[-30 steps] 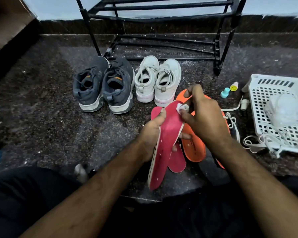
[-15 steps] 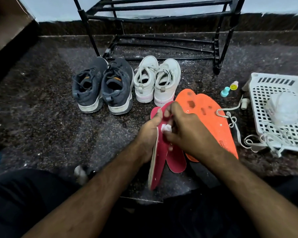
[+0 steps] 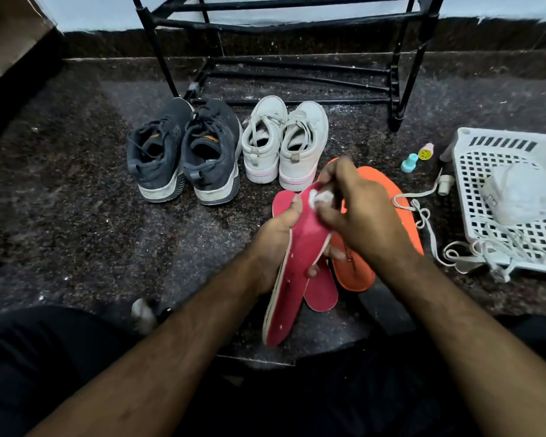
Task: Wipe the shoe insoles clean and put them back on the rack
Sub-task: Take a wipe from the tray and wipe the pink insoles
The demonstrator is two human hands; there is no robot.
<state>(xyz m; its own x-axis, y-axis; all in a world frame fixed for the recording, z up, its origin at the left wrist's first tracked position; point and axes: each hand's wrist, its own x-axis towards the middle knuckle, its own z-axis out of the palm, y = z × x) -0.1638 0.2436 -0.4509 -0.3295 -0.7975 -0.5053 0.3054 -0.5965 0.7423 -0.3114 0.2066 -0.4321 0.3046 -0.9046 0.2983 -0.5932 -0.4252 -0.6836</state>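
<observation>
My left hand grips a pink insole from behind, holding it tilted above the floor. My right hand pinches a small white wipe and presses it on the insole's upper end. A second pink insole lies flat on the floor beneath. Orange insoles lie on the floor to the right, partly hidden by my right hand. The black metal shoe rack stands against the wall ahead.
Dark grey sneakers and white sneakers stand in front of the rack. A white plastic basket with a white bundle sits at right, white laces beside it. Two small bottles stand nearby. My dark-clothed legs fill the bottom.
My right hand with the wipe slid down the pink insole, then back up to its top end. The left hand kept its hold.
</observation>
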